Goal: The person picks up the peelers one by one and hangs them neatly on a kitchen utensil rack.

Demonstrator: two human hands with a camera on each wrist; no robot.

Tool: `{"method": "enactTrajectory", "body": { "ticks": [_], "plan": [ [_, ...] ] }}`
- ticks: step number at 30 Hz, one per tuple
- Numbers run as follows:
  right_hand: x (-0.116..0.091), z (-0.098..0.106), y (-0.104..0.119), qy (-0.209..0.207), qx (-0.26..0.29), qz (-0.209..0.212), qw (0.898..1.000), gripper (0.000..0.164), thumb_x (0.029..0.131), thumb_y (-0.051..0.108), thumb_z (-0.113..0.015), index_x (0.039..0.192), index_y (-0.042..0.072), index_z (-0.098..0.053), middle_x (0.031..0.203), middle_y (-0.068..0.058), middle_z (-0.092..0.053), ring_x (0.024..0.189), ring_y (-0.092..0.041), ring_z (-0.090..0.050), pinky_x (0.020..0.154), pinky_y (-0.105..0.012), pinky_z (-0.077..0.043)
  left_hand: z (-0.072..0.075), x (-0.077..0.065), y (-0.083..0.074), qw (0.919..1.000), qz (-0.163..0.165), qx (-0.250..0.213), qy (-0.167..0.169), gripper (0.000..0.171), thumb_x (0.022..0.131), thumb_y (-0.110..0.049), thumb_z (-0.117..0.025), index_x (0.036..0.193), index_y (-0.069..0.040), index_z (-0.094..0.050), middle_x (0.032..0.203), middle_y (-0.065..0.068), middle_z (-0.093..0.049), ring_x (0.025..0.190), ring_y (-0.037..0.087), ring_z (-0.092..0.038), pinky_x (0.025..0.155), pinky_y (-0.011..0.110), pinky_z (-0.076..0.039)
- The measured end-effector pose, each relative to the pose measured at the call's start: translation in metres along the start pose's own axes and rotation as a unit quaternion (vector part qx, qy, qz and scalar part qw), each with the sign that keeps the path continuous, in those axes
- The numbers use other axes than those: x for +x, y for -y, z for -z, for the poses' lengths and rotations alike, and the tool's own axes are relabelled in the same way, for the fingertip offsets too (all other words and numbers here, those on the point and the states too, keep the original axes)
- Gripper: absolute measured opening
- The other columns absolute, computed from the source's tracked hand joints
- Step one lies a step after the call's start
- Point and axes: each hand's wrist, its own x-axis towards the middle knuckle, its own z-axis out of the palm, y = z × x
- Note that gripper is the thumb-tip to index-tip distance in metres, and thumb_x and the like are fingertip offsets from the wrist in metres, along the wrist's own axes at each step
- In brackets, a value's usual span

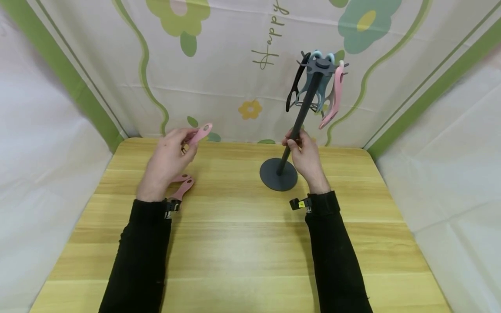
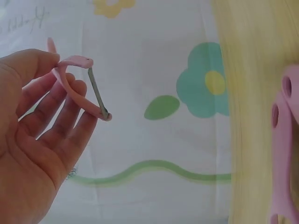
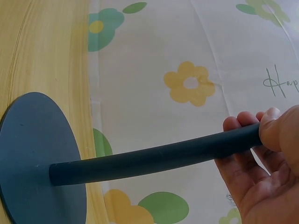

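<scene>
My left hand (image 1: 166,152) pinches a pink Y-shaped peeler (image 1: 202,133) above the table's back left part. Its metal blade (image 2: 96,91) spans the two prongs in the left wrist view, and the handle end with a hole points up and right in the head view. The right hand (image 1: 306,157) grips the pole of a dark grey rack (image 1: 303,113), thumb and fingers around it. At the rack's top hang a black peeler (image 1: 290,93), light blue ones (image 1: 322,89) and a pink one (image 1: 335,98). The rack's round base (image 1: 270,174) is at the table's back.
Two more pink peelers (image 1: 185,187) lie on the wooden table (image 1: 235,252) below the left hand, partly hidden by it. Behind the table hangs a flower-printed cloth (image 1: 227,69), with white walls (image 1: 43,130) on both sides.
</scene>
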Motion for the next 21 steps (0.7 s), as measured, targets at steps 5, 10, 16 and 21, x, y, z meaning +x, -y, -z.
{"method": "enactTrajectory", "body": {
  "ticks": [5,10,16,21],
  "plan": [
    [0.000,0.001,-0.002,0.006,0.004,0.005,1.000,0.018,0.109,0.024,-0.057,0.122,0.011,-0.060,0.113,-0.015,-0.074,0.112,-0.032,-0.070,0.110,-0.054,-0.055,-0.005,-0.006,-0.010,0.9998,-0.016,-0.002,-0.014,0.045,0.108,-0.026,-0.060,0.151,-0.017,-0.056,0.132,0.006,-0.067,0.107,0.026,-0.061,0.085,0.038,-0.052],
    [0.000,0.001,-0.003,0.007,-0.001,0.013,1.000,0.019,0.110,0.024,-0.056,0.122,0.011,-0.061,0.113,-0.015,-0.074,0.111,-0.031,-0.070,0.109,-0.053,-0.056,-0.012,-0.007,-0.018,0.9993,-0.028,-0.012,-0.020,0.043,0.107,-0.026,-0.061,0.150,-0.019,-0.058,0.127,0.003,-0.067,0.107,0.024,-0.062,0.086,0.037,-0.052],
    [0.000,0.001,-0.004,0.007,0.002,0.015,1.000,0.020,0.109,0.024,-0.056,0.123,0.010,-0.060,0.114,-0.015,-0.074,0.112,-0.033,-0.071,0.108,-0.053,-0.056,-0.021,-0.005,-0.033,0.9981,-0.043,-0.034,-0.027,0.042,0.106,-0.026,-0.063,0.147,-0.019,-0.060,0.125,0.000,-0.068,0.108,0.023,-0.062,0.088,0.037,-0.054],
    [0.000,0.001,-0.004,0.007,0.002,0.012,1.000,0.019,0.109,0.024,-0.056,0.123,0.011,-0.060,0.113,-0.014,-0.074,0.113,-0.034,-0.071,0.108,-0.053,-0.057,-0.026,-0.004,-0.046,0.9967,-0.050,-0.052,-0.037,0.041,0.105,-0.024,-0.066,0.146,-0.020,-0.062,0.127,-0.001,-0.068,0.111,0.021,-0.062,0.090,0.035,-0.054]
  ]
}}
